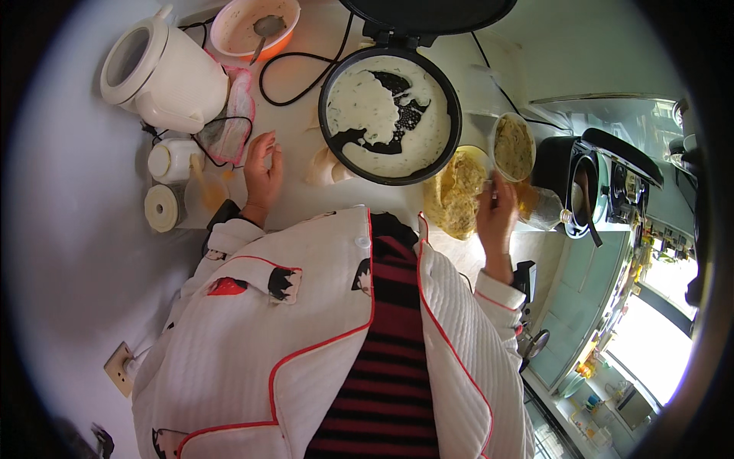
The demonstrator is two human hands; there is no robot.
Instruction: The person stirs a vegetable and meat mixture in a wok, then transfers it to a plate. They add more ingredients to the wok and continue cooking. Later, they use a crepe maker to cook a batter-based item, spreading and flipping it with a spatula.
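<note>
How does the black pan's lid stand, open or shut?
Open: the lid is tipped back beyond the far rim of the black pan, leaving the white mixture inside uncovered.

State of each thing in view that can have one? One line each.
Black round griddle: open, lid raised.
White batter: spread unevenly, dark patch bare; set or wet, can't tell.
Speckled mixture: in an uncovered bowl.
Yellow lumpy mixture: uncovered.
Orange bowl: spoon inside.
Black cooker: open.
Left hand: empty, fingers loosely curled.
Right hand: beside the speckled mixture's bowl; grip unclear.
</note>
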